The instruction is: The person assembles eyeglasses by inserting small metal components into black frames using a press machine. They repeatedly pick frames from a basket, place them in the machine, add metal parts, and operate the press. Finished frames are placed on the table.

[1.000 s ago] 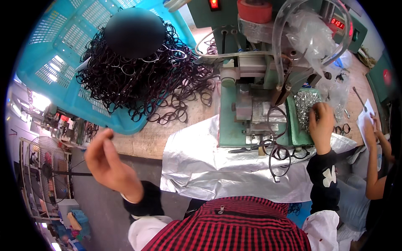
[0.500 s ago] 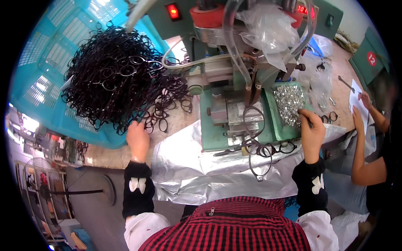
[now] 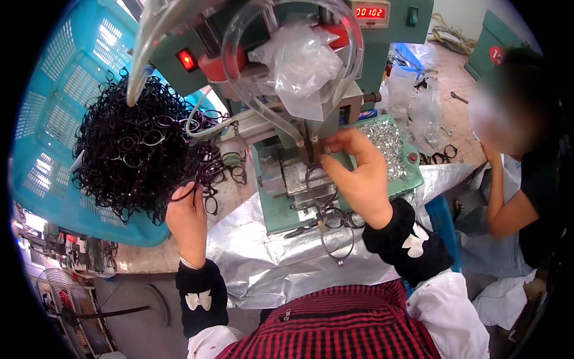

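Left hand (image 3: 188, 218) had thumb and fingertips drawn together, apparently on the rim of one dark eyeglass frame (image 3: 190, 191) at the near edge of the heap; fingers hid most of that piece. Right hand (image 3: 365, 176) was half curled at the tool of the green bench press (image 3: 326, 128), thumb and forefinger slightly parted; couldn't tell whether a tiny part sat between them. A two-ring eyeglass front (image 3: 324, 209) hung from under that tool, lower ring out over the silver foil sheet (image 3: 263, 263). Handling, judged: very light, thin, springy plastic, fairly smooth, likely to snag on neighbours and perhaps crack if twisted; best pinched by a rim near the bridge, one at a time. Counts: two own hands, one press, one front hanging in it, a few overlapping frames just behind it (tangled, no sure number), one green tray (image 3: 412, 173) right of the tool with metal fittings (image 3: 382, 140) far too many to count, one turquoise basket (image 3: 51, 185) on the left with an uncountable frame heap (image 3: 140, 140) spilling toward the press. Farther out: one crumpled clear bag (image 3: 299, 63) on the press, one lit red switch (image 3: 186, 59), one red digit display (image 3: 371, 13), one co-worker (image 3: 526, 197) at right, one fan (image 3: 66, 299) lower left.
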